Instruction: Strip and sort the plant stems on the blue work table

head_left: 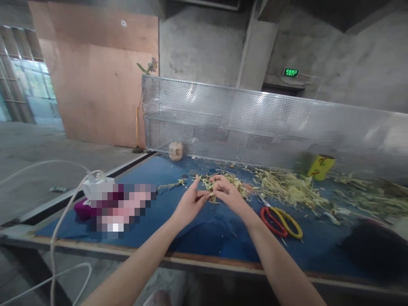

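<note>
Over the blue tabletop (204, 238), my left hand (191, 202) and my right hand (228, 194) meet fingertip to fingertip. Pinched between them is a thin pale plant strip (210, 194), small and partly hidden by the fingers. My left thumb sticks up; the right fingers curl inward. Just behind the hands lies a loose heap of yellow-green plant shreds (237, 182). To the right of my right forearm rest scissors (269, 208) with one red and one yellow handle. A small bunch of thin stalks (172, 185) lies left of my left hand.
A larger pile of plant strips (287, 187) spreads rightward, near a yellow box (321, 166). A pale jar-like container (175, 151) stands by the perforated metal panel (223, 114). At left are a white plug block (98, 187), a cable and a purple item (83, 210). Something dark (372, 250) lies front right.
</note>
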A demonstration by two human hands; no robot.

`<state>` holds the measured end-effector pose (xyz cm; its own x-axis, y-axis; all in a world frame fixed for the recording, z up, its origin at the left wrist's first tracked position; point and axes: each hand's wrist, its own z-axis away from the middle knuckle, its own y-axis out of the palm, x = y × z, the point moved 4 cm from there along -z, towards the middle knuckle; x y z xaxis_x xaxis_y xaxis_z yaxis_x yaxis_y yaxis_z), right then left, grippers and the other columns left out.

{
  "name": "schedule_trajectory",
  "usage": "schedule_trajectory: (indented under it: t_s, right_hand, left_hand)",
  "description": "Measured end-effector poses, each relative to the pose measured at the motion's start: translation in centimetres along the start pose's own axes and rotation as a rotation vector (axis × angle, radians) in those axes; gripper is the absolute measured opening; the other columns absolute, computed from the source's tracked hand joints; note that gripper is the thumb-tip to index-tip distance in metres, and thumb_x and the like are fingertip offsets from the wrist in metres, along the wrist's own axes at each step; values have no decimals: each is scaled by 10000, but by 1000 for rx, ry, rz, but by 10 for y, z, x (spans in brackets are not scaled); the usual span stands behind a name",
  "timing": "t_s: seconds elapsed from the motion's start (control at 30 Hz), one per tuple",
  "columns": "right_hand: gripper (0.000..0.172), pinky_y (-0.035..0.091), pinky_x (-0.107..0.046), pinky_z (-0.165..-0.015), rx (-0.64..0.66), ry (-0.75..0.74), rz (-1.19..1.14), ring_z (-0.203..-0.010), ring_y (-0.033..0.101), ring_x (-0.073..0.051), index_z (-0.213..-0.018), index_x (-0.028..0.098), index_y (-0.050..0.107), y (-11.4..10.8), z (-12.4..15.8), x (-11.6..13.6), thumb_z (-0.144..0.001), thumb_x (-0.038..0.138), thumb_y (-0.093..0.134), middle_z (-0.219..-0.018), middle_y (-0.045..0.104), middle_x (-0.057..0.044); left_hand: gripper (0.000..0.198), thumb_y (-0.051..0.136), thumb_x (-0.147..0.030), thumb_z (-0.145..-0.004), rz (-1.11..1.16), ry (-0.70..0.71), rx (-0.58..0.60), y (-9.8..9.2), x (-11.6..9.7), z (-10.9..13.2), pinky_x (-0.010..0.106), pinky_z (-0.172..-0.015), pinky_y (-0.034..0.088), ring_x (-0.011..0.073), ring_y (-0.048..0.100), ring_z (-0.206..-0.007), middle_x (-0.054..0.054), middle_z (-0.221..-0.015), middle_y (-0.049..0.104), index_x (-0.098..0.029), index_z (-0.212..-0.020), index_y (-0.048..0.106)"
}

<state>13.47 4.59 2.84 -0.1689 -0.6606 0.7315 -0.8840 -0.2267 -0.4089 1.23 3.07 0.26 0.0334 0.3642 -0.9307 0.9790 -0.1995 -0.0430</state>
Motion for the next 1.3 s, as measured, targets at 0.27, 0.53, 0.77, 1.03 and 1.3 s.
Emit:
schedule_trajectory:
  t_s: [0.27, 0.53, 0.77, 1.03, 1.3]
  right_hand:
    - [154, 411, -255, -683, 2, -26, 3, -975, 449, -171, -586, 164, 447, -2, 0, 1, -714, 201, 523, -1061, 416, -66]
    - [139, 415, -248, -666, 25, -91, 93, -944, 482, -158, -591, 171, 416, -1, 3, 9, -711, 123, 468, -1086, 444, -66]
    - [129, 390, -219, -588, 74, -142, 208, -838, 490, -133, -617, 173, 406, 2, 6, 14, -687, 77, 456, -1070, 452, -68]
    - [193, 434, -280, -786, 112, -159, 290, -1064, 417, -165, -992, 219, 498, 6, 5, 11, -808, 216, 441, -1115, 428, -78]
    - [421, 382, -369, -919, 135, -168, 582, -1117, 388, -192, -1289, 290, 307, 12, 9, 13, -868, 308, 316, -1371, 161, -64]
  left_hand:
    - [813, 533, -250, -707, -9, 18, 16, -2, 7, -1, 222, -536, 379, 96, 475, -563, 82, -846, 669, -78, -1338, 49]
    - [806, 547, -232, -693, -4, -11, 7, -1, 6, -1, 218, -532, 373, 118, 527, -622, 75, -821, 677, -77, -1334, 84]
    - [800, 563, -246, -678, 6, -21, 0, -3, 9, -1, 231, -557, 375, 126, 535, -628, 73, -831, 680, -97, -1332, 127]
    - [795, 574, -252, -673, 54, -26, -21, -3, 0, -1, 211, -502, 342, 74, 430, -488, 18, -676, 643, -52, -1318, 154]
    - [553, 580, -264, -659, 106, -66, -76, -7, -2, -2, 217, -508, 343, 71, 433, -473, -8, -630, 607, -88, -1148, 391]
